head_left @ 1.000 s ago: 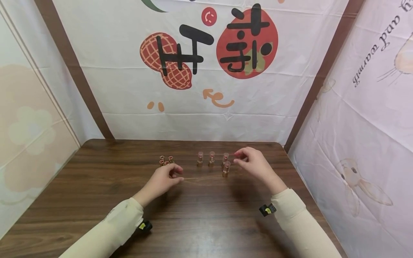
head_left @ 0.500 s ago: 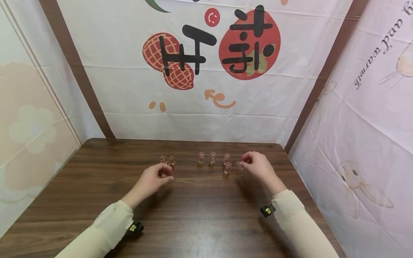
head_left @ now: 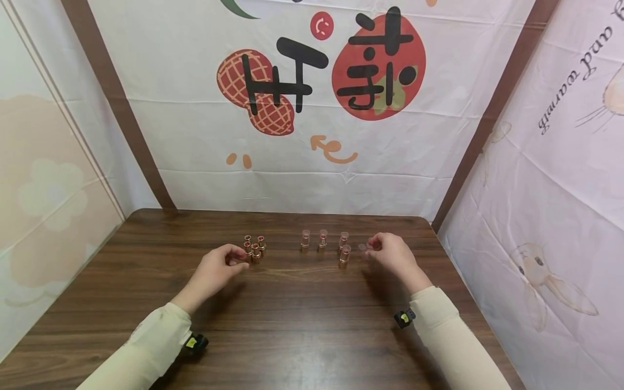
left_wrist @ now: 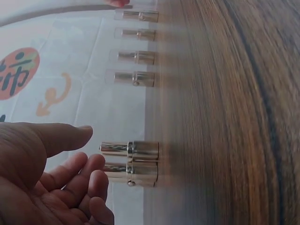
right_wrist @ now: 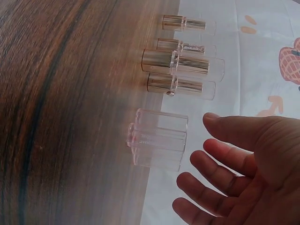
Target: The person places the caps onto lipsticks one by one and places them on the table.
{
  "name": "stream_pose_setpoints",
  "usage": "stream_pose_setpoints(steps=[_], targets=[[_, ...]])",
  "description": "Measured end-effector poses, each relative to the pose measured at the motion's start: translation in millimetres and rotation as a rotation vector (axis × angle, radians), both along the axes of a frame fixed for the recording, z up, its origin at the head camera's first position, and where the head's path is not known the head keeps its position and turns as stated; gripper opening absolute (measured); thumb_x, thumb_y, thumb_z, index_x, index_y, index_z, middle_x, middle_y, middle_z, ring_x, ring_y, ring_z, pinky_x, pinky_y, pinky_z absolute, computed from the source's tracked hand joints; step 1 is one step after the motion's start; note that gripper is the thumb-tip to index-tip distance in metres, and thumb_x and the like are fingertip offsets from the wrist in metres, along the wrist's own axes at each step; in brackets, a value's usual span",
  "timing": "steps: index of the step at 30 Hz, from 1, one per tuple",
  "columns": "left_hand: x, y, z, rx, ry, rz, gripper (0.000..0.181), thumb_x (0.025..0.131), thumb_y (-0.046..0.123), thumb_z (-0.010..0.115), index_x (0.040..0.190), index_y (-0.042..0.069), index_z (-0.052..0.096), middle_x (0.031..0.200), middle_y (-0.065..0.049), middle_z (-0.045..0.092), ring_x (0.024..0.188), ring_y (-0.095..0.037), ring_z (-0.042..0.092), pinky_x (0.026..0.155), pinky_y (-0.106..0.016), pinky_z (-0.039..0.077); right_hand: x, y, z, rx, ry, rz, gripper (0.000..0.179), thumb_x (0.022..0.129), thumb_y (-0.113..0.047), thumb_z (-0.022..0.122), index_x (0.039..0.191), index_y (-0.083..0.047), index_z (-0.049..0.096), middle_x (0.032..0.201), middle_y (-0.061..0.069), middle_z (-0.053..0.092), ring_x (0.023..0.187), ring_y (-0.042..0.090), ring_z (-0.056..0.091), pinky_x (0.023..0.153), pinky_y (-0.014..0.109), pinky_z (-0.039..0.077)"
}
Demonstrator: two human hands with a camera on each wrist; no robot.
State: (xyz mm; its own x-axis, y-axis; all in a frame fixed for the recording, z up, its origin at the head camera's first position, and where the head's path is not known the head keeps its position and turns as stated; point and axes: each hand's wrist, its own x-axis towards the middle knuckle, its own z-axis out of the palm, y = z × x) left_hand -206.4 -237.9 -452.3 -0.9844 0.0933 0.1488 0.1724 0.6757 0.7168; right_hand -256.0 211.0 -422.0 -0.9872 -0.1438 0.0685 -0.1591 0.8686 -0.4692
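Observation:
My left hand (head_left: 218, 269) is beside a cluster of several uncapped gold lipsticks (head_left: 255, 254) standing upright on the table. Its fingers are loosely bent, thumb apart, holding nothing; in the left wrist view the fingertips overlap one lipstick (left_wrist: 143, 150) group, and contact cannot be judged. My right hand (head_left: 392, 254) hovers by a small group of clear caps (right_wrist: 161, 136) standing on the tabletop; thumb and fingers are spread and hold nothing. Between the hands stand several gold lipsticks with clear caps on, among them a front one (head_left: 344, 257) and a leftmost one (head_left: 305, 240).
The dark wooden table (head_left: 302, 325) ends at a back edge just behind the lipsticks. A white printed cloth (head_left: 195, 135) hangs behind it, and another cloth (head_left: 551, 216) hangs along the right side.
My left hand has moved left and away from the uncapped lipsticks, revealing more of them. My right hand has drawn slightly right and down, away from the capped lipsticks, and the clear caps show beside it.

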Motion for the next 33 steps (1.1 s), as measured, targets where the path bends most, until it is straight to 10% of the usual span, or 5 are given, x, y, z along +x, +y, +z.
stream_pose_setpoints(steps=[33], targets=[[-3.9,-5.0,-2.9,-0.027,-0.052,0.033,0.030,0.094,0.021,0.075,0.117,0.004,0.066,0.111,-0.012,0.070,0.096,-0.023,0.064,0.083,-0.041,0.052,-11.5,-1.9,-17.4,0.074,-0.019,-0.026,0.021,0.086,-0.025,0.083,0.100,-0.014,0.071,0.093,0.000,0.072,0.085,0.019,0.066,0.079,0.045,0.053]])
